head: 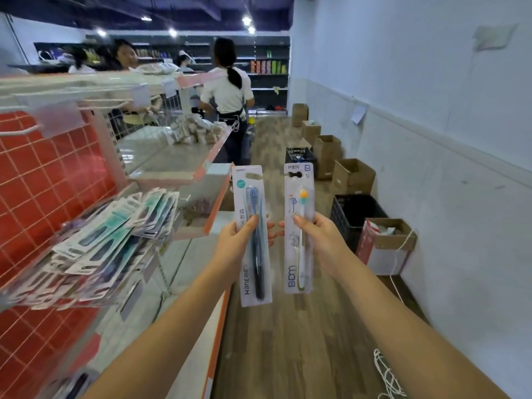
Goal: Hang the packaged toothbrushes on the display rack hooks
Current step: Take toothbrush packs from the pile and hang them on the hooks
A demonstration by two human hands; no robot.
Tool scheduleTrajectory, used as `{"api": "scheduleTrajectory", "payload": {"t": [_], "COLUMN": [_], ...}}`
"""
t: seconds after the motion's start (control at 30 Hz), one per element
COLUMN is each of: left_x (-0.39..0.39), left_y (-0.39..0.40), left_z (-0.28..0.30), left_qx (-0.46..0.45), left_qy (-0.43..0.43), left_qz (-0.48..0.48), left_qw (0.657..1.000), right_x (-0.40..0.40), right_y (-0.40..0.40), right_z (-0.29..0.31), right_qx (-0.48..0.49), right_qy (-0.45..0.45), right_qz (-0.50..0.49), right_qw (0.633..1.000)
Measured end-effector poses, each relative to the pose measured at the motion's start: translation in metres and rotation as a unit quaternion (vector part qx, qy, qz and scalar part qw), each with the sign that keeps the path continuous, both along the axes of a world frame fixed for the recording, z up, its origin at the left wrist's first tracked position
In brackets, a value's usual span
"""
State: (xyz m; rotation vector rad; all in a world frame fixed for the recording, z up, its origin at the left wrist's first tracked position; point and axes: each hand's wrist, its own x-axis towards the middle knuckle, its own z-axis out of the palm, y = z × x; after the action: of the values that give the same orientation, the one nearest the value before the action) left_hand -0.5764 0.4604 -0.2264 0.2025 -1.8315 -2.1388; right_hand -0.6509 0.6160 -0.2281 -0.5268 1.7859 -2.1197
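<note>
Left hand (241, 240) pinches the blue toothbrush pack (253, 234), right hand (313, 234) the yellow one (299, 228), upright, hang-holes topmost for the rack hooks (26, 131).

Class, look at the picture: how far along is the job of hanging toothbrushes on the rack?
Done: a bunch of toothbrush packs already hangs on the rack. In hand: the left hand holds a dark toothbrush pack, the right hand a yellow-headed one. Left: hanging both.

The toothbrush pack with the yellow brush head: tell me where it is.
In the head view, the yellow-headed toothbrush pack is held upright in the right hand, right of centre, beside the blue toothbrush pack in the left hand.
</note>
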Motion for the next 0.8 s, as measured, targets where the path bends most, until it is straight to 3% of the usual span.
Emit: {"api": "scheduleTrajectory", "payload": {"t": [0.5, 0.8], "left_x": [-0.061, -0.125], "left_y": [-0.088, -0.114], "left_z": [-0.02, -0.012], "left_qx": [0.03, 0.041], "left_qy": [-0.038, -0.045], "left_qz": [0.147, 0.225], "left_qw": [0.988, 0.973], "right_x": [-0.098, -0.179], "right_y": [-0.119, -0.168], "right_z": [-0.01, 0.001], "right_qx": [-0.015, 0.008], "right_qy": [-0.033, 0.0], "right_qz": [0.151, 0.237], "right_qw": [0.988, 0.972]}}
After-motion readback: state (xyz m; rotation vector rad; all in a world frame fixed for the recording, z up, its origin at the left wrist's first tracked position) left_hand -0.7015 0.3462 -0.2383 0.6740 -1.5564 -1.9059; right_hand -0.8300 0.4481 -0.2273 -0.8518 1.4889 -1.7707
